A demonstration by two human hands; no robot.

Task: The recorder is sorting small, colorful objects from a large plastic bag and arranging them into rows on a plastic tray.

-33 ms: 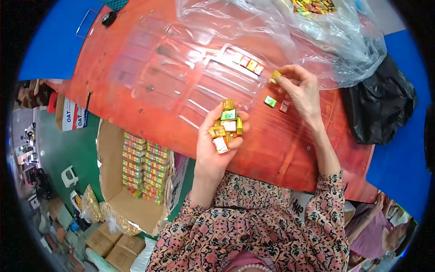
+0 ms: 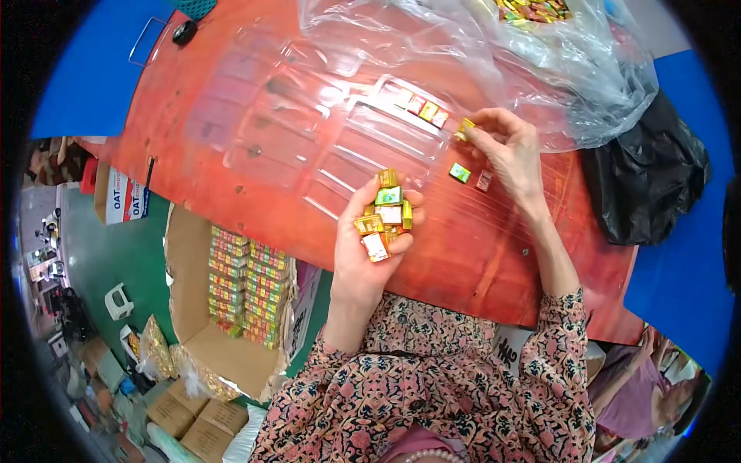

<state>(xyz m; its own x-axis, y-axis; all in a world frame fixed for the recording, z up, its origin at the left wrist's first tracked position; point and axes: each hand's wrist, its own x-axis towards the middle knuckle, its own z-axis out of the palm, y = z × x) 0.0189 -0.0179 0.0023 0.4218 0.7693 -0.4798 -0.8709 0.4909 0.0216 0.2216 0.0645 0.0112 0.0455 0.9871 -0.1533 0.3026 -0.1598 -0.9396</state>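
My left hand [image 2: 363, 251] is cupped palm up, its fingers curled around a pile of small wrapped blocks [image 2: 388, 215] in gold, green and white. Between the thumb and fingers of my right hand [image 2: 509, 150] is a small yellow wrapped block [image 2: 465, 130], held just right of a clear plastic tray [image 2: 394, 143]. Several red and yellow wrapped blocks [image 2: 428, 112] sit in a row in the tray's far compartment; its nearer compartments look bare. On the red table below my right hand lie a green block [image 2: 460, 172] and a red block [image 2: 484, 180].
More clear trays [image 2: 270, 139] lie to the left on the red table [image 2: 255, 201]. A large clear plastic bag [image 2: 571, 85] with many wrapped blocks stands at the far right, beside a black bag [image 2: 652, 174]. An open carton [image 2: 189, 285] at lower left holds stacked filled packs.
My right hand has shifted very slightly left with the yellow wrapped block, toward the tray. My left hand and its pile have not visibly moved.
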